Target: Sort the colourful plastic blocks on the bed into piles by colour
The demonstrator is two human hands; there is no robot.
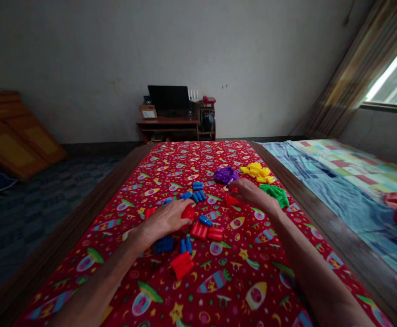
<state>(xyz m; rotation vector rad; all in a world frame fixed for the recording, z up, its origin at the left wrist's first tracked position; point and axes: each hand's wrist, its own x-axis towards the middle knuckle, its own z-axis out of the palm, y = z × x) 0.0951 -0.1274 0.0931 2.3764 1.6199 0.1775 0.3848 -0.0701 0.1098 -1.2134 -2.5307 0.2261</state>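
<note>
The left hand point(166, 217) grips a red block point(188, 212) amid scattered blue blocks point(198, 196) and loose red blocks point(199, 230) on a patterned cloth point(225, 272). The right hand point(248, 191) covers red pieces point(231, 200) beside the purple pile point(226, 175), near the yellow pile point(259, 172) and green pile point(276, 195); its grasp cannot be made out.

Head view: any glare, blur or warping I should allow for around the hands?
In the head view, the window is washed out while the room's edges fall dark; the cabinet and curtain lean, likely lens distortion; the right hand and red pieces by its fingertips look slightly soft, perhaps motion blur.
</note>
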